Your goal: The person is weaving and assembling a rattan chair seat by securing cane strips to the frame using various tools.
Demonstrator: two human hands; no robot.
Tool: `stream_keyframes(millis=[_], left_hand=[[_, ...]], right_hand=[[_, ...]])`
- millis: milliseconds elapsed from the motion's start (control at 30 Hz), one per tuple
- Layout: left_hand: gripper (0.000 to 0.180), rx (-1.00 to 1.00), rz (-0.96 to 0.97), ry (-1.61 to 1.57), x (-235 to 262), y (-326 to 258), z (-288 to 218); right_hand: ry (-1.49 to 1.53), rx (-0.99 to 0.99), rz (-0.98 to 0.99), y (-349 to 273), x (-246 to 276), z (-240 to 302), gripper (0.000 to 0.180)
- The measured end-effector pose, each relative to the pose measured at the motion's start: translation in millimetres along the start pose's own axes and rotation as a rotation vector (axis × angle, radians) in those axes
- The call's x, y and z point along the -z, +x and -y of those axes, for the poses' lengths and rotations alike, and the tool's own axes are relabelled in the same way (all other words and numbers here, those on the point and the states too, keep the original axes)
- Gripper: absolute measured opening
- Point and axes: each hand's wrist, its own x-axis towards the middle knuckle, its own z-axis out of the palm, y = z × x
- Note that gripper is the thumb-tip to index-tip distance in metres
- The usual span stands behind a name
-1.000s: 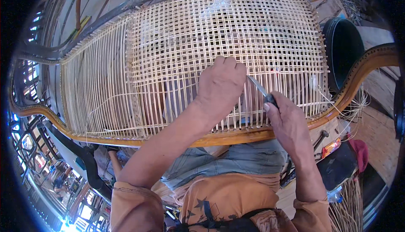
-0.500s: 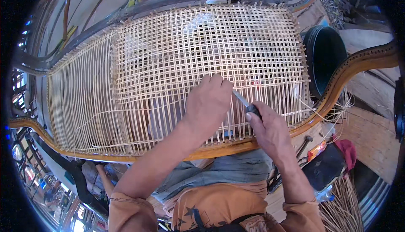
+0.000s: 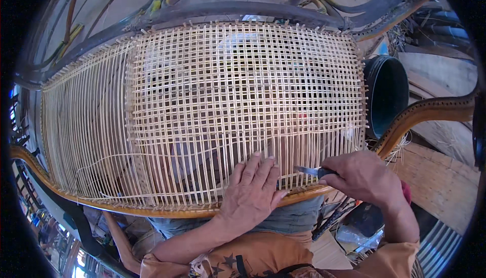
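Note:
A panel of pale rattan cane weaving (image 3: 243, 91) is stretched across a curved wooden frame (image 3: 187, 212) in front of me. Its far and middle part is a square open mesh, while single strands run toward the near rail. My left hand (image 3: 250, 189) lies with fingers extended over these strands by the near rail, holding nothing visible. To its right, my right hand (image 3: 363, 178) is wrapped round the dark handle of a small knife (image 3: 307, 170). The knife's grey blade points left over the strands, a short distance from my left hand. A loose cane strand (image 3: 147, 154) crosses the left section.
A dark green bucket (image 3: 387, 96) stands beyond the panel's right edge. A curved wooden arm (image 3: 435, 110) with a row of holes reaches out on the right, above boards (image 3: 435, 177). Dark frame bars (image 3: 243, 9) border the far side. A corrugated sheet (image 3: 435, 250) lies at lower right.
My left hand has come back from the mesh edge to the near rail, its fingers now stretched out. My right hand has shifted right and nearer with the knife. The view has shifted too.

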Motion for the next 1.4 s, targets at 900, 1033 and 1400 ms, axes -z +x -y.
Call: stream_keyframes(millis=[900,1033,1400], left_hand=[[0.023,-0.43,-0.215,-0.686,-18,-30,-14],[0.023,-0.487,-0.165,-0.568,-31,-13,-19],[0.022,-0.446,-0.074,-0.413,-34,-12,-22]], right_hand=[[0.136,-0.023,-0.356,22,33,19,0.031],[0.212,-0.248,-0.529,-25,1,-26,0.035],[0.441,-0.348,-0.639,-27,-105,-27,0.028]])
